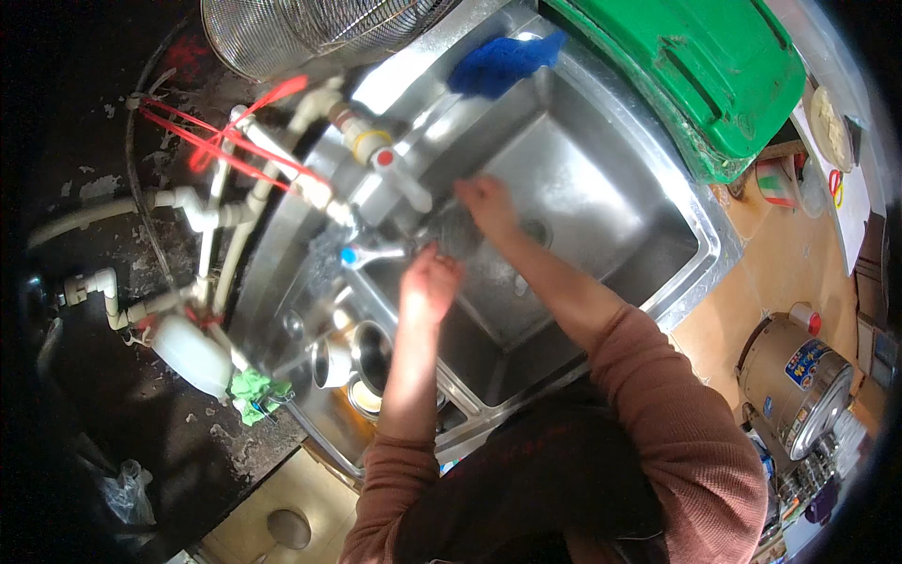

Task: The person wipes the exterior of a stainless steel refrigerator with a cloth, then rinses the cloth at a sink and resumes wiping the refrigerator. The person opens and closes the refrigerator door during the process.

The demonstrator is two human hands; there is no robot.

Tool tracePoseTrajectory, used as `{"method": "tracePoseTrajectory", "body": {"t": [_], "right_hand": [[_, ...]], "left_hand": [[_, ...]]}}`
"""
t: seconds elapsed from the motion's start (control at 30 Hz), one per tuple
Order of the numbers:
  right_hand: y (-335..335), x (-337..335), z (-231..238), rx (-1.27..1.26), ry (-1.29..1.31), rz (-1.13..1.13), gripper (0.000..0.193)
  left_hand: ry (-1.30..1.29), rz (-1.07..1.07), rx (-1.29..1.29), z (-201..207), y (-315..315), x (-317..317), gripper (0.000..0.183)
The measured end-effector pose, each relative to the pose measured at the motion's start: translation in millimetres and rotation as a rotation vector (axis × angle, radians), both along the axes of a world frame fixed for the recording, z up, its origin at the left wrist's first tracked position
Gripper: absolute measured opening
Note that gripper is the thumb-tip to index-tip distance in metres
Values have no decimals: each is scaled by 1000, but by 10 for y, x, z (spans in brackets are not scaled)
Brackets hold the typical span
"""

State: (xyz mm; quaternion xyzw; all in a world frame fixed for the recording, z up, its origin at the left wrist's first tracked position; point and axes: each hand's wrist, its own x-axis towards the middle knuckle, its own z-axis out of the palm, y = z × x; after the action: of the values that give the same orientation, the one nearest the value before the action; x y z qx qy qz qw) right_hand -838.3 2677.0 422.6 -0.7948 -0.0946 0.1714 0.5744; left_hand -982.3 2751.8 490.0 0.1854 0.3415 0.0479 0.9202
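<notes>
My left hand (432,282) hangs over the left edge of the steel sink basin (601,160), fingers curled, close to the blue-marked tap lever (376,254). Farther forward and to the right, my right hand (486,204) is closed above the basin and slightly blurred. Between the hands lies a dim greyish patch; whether it is an object or running water I cannot tell. The red-marked tap lever (404,176) stands just left of my right hand. Whatever either hand grips is hidden or too small to name.
A blue cloth (505,66) lies on the far rim, beside a green plastic bin (695,75). Wire baskets (310,28) stand behind the taps. Metal cups (331,363) sit at left, near pipes tied with red cord and a white jug (191,355). A metal drum (785,376) stands at right.
</notes>
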Motion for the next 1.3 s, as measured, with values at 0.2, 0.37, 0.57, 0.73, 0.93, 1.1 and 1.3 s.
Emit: {"method": "tracePoseTrajectory", "body": {"t": [0.2,0.37,0.57,0.73,0.93,1.1,1.3], "right_hand": [[-38,-605,461,280,-323,367,21],[-104,-1008,757,259,-599,353,14],[-64,-355,275,101,-339,232,15],[-32,10,-182,-118,-28,-5,24],[40,-605,171,396,-195,352,25],[-100,-963,647,338,-455,376,15],[-140,-320,371,92,-462,221,14]], "left_hand": [[-182,-118,-50,-362,300,-71,25],[-184,37,-261,-535,250,-82,31],[106,57,35,-287,-216,46,34],[-122,-12,12,20,12,22,23],[-305,-75,-310,-426,340,-71,23],[-491,-67,13,-657,254,-166,30],[267,91,99,-262,-141,58,28]]}}
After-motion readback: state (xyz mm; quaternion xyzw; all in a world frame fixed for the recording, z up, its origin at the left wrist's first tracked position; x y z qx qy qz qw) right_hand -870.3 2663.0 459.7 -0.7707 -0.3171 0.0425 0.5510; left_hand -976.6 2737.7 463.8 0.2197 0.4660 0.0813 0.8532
